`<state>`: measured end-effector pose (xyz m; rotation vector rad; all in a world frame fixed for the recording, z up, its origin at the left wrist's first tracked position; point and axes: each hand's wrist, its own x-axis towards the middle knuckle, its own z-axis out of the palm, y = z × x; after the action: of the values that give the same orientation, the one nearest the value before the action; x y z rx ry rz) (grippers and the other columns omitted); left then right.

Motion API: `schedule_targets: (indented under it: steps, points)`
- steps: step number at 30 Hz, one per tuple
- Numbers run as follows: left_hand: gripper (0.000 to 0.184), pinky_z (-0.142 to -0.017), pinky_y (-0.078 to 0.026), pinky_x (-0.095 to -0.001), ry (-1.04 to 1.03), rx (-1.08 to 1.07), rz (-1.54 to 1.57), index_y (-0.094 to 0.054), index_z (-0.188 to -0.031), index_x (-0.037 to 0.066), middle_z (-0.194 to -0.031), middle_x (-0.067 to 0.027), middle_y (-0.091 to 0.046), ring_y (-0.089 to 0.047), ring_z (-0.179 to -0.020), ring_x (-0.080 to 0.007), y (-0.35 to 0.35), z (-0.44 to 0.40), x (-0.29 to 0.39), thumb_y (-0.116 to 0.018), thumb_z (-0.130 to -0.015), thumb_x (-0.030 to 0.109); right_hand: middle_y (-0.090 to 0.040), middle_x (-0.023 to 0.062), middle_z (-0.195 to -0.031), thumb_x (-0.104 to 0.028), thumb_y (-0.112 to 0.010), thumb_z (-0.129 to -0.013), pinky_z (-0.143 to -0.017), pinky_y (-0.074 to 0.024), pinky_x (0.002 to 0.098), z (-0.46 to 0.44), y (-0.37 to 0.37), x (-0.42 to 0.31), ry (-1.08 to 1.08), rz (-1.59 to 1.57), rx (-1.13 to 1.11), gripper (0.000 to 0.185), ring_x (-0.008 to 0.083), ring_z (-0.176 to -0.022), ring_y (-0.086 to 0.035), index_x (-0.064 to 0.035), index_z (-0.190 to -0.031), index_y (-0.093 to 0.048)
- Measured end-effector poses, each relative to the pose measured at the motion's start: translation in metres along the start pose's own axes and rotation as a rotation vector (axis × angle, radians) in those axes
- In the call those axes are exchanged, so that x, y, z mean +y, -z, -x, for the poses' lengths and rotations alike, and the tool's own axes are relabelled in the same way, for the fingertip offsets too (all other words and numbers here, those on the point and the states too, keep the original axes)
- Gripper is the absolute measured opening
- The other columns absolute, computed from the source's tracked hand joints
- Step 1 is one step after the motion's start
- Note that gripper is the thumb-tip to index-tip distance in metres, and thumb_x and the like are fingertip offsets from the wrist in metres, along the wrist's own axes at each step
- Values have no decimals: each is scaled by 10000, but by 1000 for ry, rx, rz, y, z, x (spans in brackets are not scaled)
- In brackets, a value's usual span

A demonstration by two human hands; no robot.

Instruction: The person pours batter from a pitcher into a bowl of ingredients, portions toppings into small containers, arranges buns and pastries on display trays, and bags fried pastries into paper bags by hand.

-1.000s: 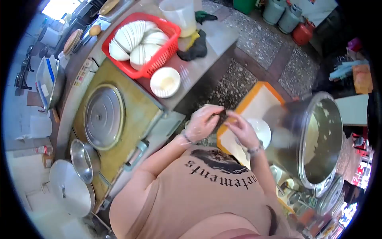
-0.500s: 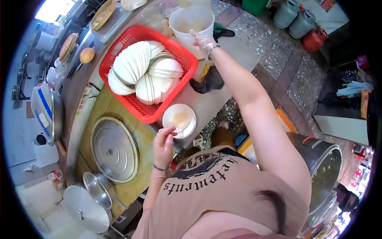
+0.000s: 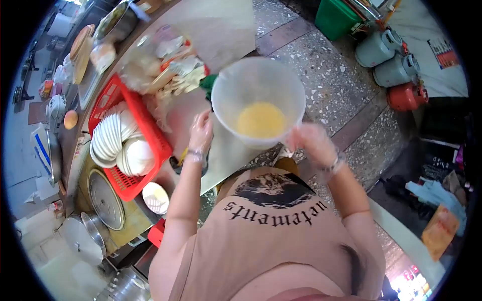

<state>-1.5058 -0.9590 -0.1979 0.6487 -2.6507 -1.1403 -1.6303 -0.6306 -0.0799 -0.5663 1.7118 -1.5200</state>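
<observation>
A translucent plastic bucket [image 3: 258, 80] with yellow liquid [image 3: 261, 120] in its bottom is in front of me, tipped so its inside faces me. My right hand [image 3: 311, 143], in a clear plastic glove and blurred, grips its near right rim. Left of the bucket, apart from it, is my gloved left hand [image 3: 201, 131], its fingers loosely bent with nothing visible in them. A red plastic basket [image 3: 163, 143] holding stacked white plates or shallow bowls [image 3: 113, 135] stands farther left. A small white bowl [image 3: 155, 196] is below the basket.
Plastic bags and gloves [image 3: 183, 75] lie on the counter beyond my left hand. A round metal lid [image 3: 106, 198] is at lower left. Grey gas cylinders [image 3: 379, 47], a red one [image 3: 405, 96] and a green bin [image 3: 335, 19] stand on the floor.
My right hand has brought the bucket nearer and to the right, so its yellow contents show. My left hand has moved from the white bowl to beside the bucket. The view has turned right.
</observation>
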Motion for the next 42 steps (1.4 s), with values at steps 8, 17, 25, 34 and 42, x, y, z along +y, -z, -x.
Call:
schedule_targets:
  steps: [8,17,25,34,42]
  points:
    - [656,-1072,-355,-475,259,-275,-599,-423,-1385,166,-1497,-180,-289,-358,-1316,-416,-105,-150,-37,-685,-802,314,-607,25,-648,-389,-579,-922,-581,-459,255,-57,193,-2,-265,22,159,422,105,-609,-572,-27,-708,-618]
    - [561,-1027,-414,-381,797,-595,-700,-502,-1331,109,-1371,-161,-500,-523,-1195,-350,-75,-259,35,-613,-823,320,-578,47,-623,-407,-549,-913,-586,-447,298,-253,408,-35,-106,181,221,447,151,-602,-569,-20,-695,-597]
    - [616,-1026,-399,-387,62,-190,320,-362,-1415,28,-1386,-180,-435,-455,-1263,-284,-231,-648,336,-628,-861,73,-597,33,-682,-357,-616,-903,-604,-445,266,-482,578,-98,-83,-63,165,377,118,-629,-550,11,-824,-618]
    - [628,-896,-496,-331,336,108,410,-322,-1433,23,-1342,-190,-455,-600,-1058,-235,-257,-879,351,-616,-879,58,-628,85,-691,-206,-596,-925,-608,-469,345,-825,730,-134,789,774,-319,213,237,-600,-595,-16,-854,-659]
    - [490,-911,-480,-292,384,533,615,-408,-1375,11,-1272,-116,-517,-590,-1051,-179,-238,-1099,246,-540,-904,-3,-593,58,-609,-406,-599,-899,-600,-443,295,-1135,728,-227,-89,261,-449,444,142,-586,-539,-20,-682,-639]
